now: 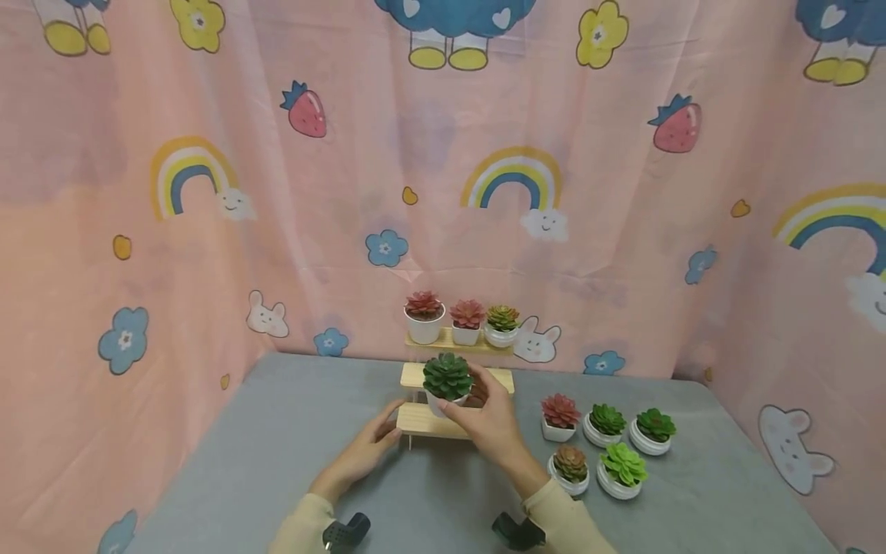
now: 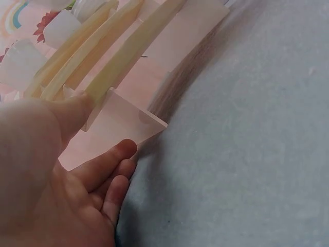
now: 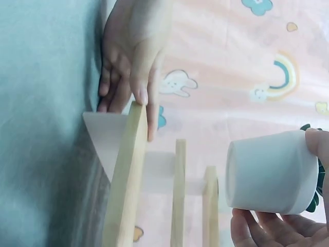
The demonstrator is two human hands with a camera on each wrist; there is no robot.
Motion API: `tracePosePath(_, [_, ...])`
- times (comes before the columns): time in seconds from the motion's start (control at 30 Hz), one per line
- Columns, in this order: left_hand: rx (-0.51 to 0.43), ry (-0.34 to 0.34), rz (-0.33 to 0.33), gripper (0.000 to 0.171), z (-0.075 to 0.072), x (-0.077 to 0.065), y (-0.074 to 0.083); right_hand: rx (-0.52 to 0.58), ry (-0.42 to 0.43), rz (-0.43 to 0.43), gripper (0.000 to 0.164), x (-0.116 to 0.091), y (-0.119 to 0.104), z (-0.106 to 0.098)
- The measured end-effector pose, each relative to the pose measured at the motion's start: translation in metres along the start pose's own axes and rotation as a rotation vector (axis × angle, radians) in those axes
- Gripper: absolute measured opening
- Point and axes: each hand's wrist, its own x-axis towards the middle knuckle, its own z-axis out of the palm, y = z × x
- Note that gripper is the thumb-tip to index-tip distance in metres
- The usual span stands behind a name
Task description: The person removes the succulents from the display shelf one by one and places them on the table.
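My right hand grips the white pot of a dark green artificial succulent, thumb on the near side and fingers round the back and underside. The white pot hangs upright in the air over the stand's shelves. At the left end of the three-tier wooden stand, my left hand holds the lowest shelf between thumb and index finger. Its other fingers lie by the clear side panel. On the top shelf are a large red succulent, a smaller red one and a yellow-green one.
Right of the stand, several potted succulents stand on the grey table: a red one, dark green ones, a brownish one and a bright green one. A pink printed curtain hangs behind the table.
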Motion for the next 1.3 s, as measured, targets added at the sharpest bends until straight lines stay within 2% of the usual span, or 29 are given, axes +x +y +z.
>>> tracePosePath(0.13, [0.008, 0.02, -0.018, 0.061, -0.003, -0.002, 0.0, -0.041, 0.0, -0.001, 0.063, -0.007, 0.002, -0.011])
tracePosePath(0.27, [0.014, 0.028, -0.034, 0.061, -0.005, -0.006, -0.001, -0.059, -0.012, 0.037, 0.066, -0.016, 0.003, -0.022])
tracePosePath(0.43, [0.03, 0.04, -0.038, 0.062, -0.009, -0.008, 0.001, -0.069, 0.019, 0.063, 0.067, -0.023, 0.002, -0.04])
tracePosePath(0.63, [0.029, 0.037, -0.023, 0.063, -0.01, -0.003, 0.0, -0.174, 0.059, 0.082, 0.075, -0.032, 0.004, -0.07])
tracePosePath(0.8, [0.01, 0.0, -0.015, 0.065, -0.007, 0.0, -0.005, -0.255, 0.071, 0.133, 0.08, -0.041, 0.004, -0.098])
tracePosePath(1.17, [-0.012, -0.007, -0.022, 0.064, -0.002, 0.001, -0.004, -0.345, 0.113, 0.24, 0.087, -0.054, 0.017, -0.156])
tracePosePath(1.3, [-0.03, -0.023, -0.014, 0.065, -0.002, 0.003, -0.003, -0.369, 0.127, 0.303, 0.09, -0.057, 0.021, -0.173])
